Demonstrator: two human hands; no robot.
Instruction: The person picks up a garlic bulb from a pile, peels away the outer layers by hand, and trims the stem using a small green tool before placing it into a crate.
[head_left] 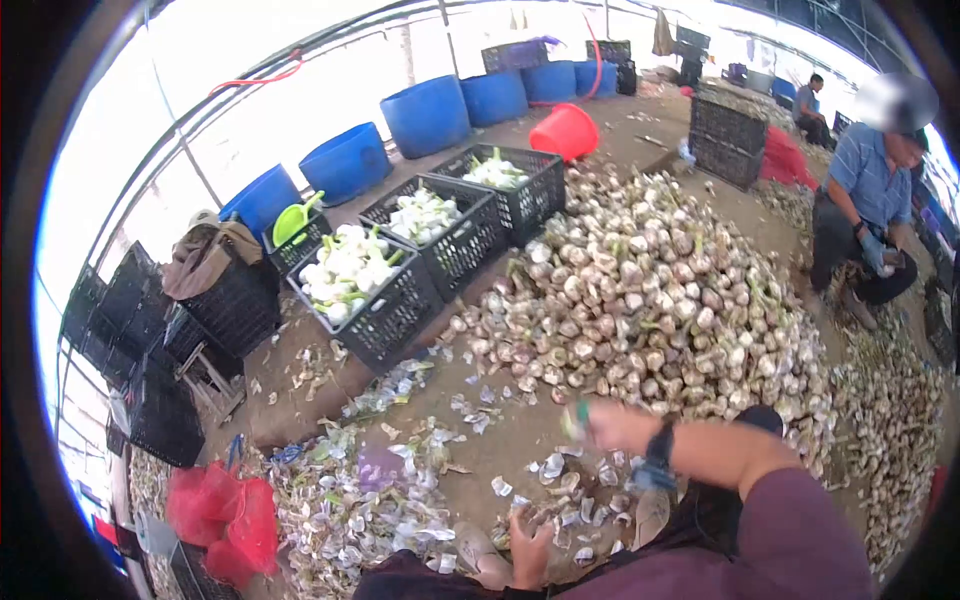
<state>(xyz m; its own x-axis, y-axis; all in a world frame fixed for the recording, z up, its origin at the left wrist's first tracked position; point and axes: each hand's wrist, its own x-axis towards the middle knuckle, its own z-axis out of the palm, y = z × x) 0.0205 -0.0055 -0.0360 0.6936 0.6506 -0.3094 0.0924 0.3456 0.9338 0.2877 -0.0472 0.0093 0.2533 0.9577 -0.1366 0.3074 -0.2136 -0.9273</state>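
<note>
Low in the middle, near my shoes, is my left hand (530,548), with its fingers curved and apart and nothing visible between them. My right hand (618,427) is stretched out over the ground at the near edge of a large heap of garlic bulbs (650,290). Its fingers are closed on a small green and pale object (575,418), too blurred to name. A dark band circles that wrist. Loose garlic peelings (560,490) lie on the ground between my two hands and around my shoes.
Black crates (385,325) of peeled white garlic stand beyond the heap, with blue barrels (425,115) and a red bucket (565,132) behind. Red mesh bags (225,520) lie lower left. Stacked crates (150,400) stand left. A person in blue (870,190) sits at right, another farther back.
</note>
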